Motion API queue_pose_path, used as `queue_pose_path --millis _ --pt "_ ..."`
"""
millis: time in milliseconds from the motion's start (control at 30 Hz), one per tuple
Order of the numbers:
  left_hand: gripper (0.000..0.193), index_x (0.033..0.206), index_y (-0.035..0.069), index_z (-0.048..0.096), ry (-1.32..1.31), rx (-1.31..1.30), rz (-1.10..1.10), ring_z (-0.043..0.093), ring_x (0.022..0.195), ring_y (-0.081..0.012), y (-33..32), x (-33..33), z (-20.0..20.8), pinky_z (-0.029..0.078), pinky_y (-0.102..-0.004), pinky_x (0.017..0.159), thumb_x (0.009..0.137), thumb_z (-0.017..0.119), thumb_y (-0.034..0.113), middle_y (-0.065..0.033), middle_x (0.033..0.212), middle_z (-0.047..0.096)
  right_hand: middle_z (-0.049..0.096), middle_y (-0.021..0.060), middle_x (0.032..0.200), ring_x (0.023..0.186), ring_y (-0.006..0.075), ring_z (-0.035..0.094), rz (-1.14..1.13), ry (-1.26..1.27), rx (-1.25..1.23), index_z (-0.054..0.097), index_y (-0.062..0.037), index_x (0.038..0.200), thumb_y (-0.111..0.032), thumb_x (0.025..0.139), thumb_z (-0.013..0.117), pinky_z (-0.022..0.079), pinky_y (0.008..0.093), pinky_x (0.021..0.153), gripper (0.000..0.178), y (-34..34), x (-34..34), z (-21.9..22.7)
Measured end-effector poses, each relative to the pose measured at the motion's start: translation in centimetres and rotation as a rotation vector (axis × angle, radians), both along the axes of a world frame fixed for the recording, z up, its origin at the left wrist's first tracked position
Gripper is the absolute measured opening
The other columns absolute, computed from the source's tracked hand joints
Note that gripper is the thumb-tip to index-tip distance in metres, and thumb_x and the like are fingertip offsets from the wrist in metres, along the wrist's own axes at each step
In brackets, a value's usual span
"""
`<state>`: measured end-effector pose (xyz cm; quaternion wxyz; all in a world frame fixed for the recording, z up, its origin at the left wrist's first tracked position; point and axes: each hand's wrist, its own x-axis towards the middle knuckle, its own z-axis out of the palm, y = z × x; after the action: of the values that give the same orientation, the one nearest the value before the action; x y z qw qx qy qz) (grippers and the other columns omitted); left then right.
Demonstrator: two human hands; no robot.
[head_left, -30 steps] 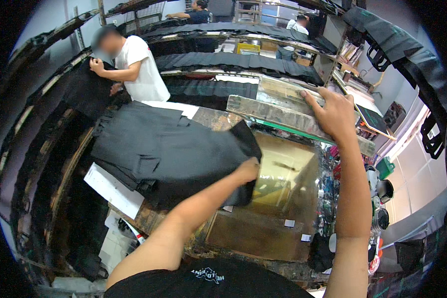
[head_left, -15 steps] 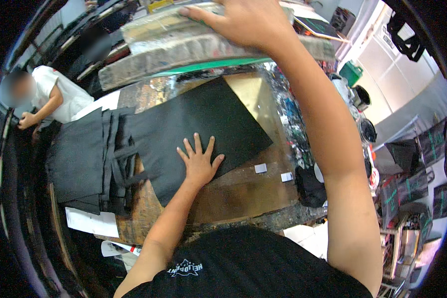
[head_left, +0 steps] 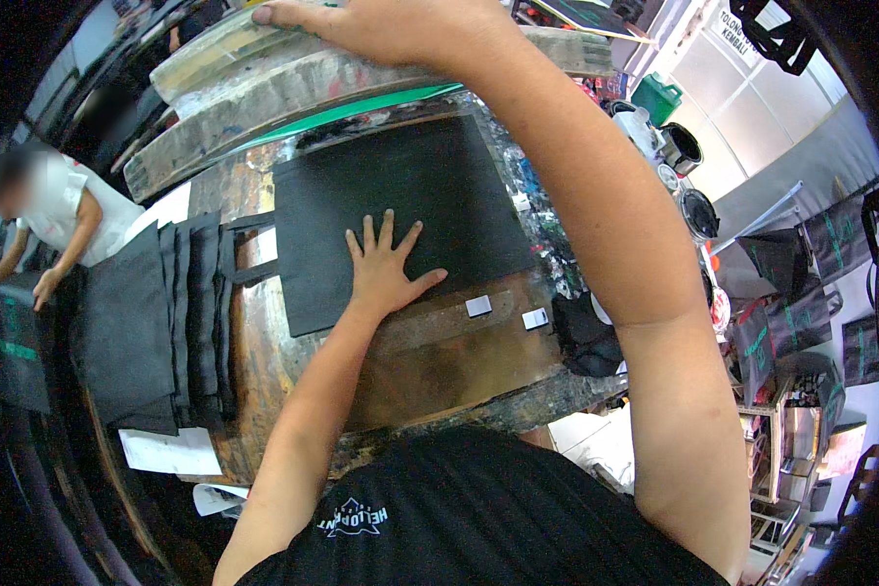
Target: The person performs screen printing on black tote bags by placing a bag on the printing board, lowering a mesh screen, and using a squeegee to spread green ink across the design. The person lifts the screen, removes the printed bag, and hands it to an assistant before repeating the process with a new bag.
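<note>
My left hand [head_left: 383, 278] lies flat with fingers spread on a black fabric bag [head_left: 415, 176], which rests on the brown work board [head_left: 430, 376]. The bag's strap handles [head_left: 254, 272] point left, toward a fanned stack of black bags [head_left: 127, 327]. At the top edge my right hand [head_left: 405, 29] holds a thick, paint-stained frame [head_left: 283, 103], apparently a printing screen. Its thumb stretches along the frame; the picture's edge cuts off the other fingers. A green strip [head_left: 361, 109] runs along the frame's lower side, just beyond the bag.
Two small white pieces [head_left: 479, 307] lie right of my left hand, near a crumpled black cloth [head_left: 588, 337]. Paint cans [head_left: 682, 148] and a green jug [head_left: 657, 96] stand far right. Printed bags [head_left: 835, 234] hang there. At left, a co-worker [head_left: 93, 220] handles a printed bag [head_left: 18, 337].
The bag has turned from slanted to nearly square on the board, its handles now apart from the stack. My left hand has shifted up slightly. A printed bag now shows at the co-worker's hands.
</note>
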<state>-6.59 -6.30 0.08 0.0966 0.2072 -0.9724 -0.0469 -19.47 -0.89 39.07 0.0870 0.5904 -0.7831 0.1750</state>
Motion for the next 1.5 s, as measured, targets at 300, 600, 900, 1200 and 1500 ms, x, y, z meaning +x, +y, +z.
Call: queue_pose_path --millis 300,600,900,1200,1500 --pt "0.101 0.162 0.018 0.044 0.070 0.038 -0.023 0.018 0.158 -0.0510 4.8 2.2 0.3 0.001 -0.0763 0.121 0.088 0.049 0.087 -0.0271 0.169 0.029 0.075 0.0104 0.096 0.091 0.0211 0.070 0.111 0.067 0.003 0.073 -0.0013 0.106 -0.076 0.105 0.029 0.060 0.0401 0.082 0.087 0.9 -0.7 -0.7" --pt "0.109 0.162 0.011 0.041 0.126 0.153 -0.084 0.013 0.158 -0.0511 11.0 6.3 -0.4 -0.002 -0.0797 0.118 0.086 0.046 0.089 -0.0301 0.170 0.021 0.072 0.0106 0.096 0.093 0.0210 0.068 -0.064 0.158 -0.018 0.070 -0.0033 0.100 -0.080 0.102 0.025 0.052 0.0481 0.101 0.089 -0.9 0.8 -1.0" --pt "0.108 0.159 0.008 0.045 0.009 0.277 -0.066 0.026 0.155 -0.0508 9.9 6.5 2.8 0.017 -0.0691 0.124 0.087 0.049 0.089 -0.0320 0.166 0.031 0.076 0.0223 0.099 0.099 0.0397 0.071 0.003 0.309 -0.261 0.077 -0.0038 0.104 -0.075 0.099 0.045 0.044 0.0567 0.095 0.079 -0.7 -1.4 -3.7" --pt "0.098 0.158 -0.003 0.036 1.264 1.170 0.040 0.068 0.111 -0.0193 -1.7 14.8 20.8 0.054 -0.0352 0.101 0.080 0.093 0.013 -0.0134 0.124 0.070 0.072 0.0197 0.088 0.086 0.0359 0.068 0.071 0.299 -0.376 0.070 -0.0024 0.094 -0.066 0.097 0.058 0.038 0.0541 0.095 0.065 4.2 2.0 -9.3" --pt "0.109 0.151 -0.001 0.051 0.955 0.943 0.338 0.069 0.112 -0.0208 2.5 19.6 5.1 0.049 -0.0380 0.105 0.062 0.104 0.034 -0.0116 0.121 0.075 0.064 0.0101 0.103 0.104 0.0325 0.062 0.114 0.198 0.126 0.058 -0.0123 0.116 -0.032 0.076 0.087 0.037 0.0539 0.094 0.053 9.5 4.6 -21.1"
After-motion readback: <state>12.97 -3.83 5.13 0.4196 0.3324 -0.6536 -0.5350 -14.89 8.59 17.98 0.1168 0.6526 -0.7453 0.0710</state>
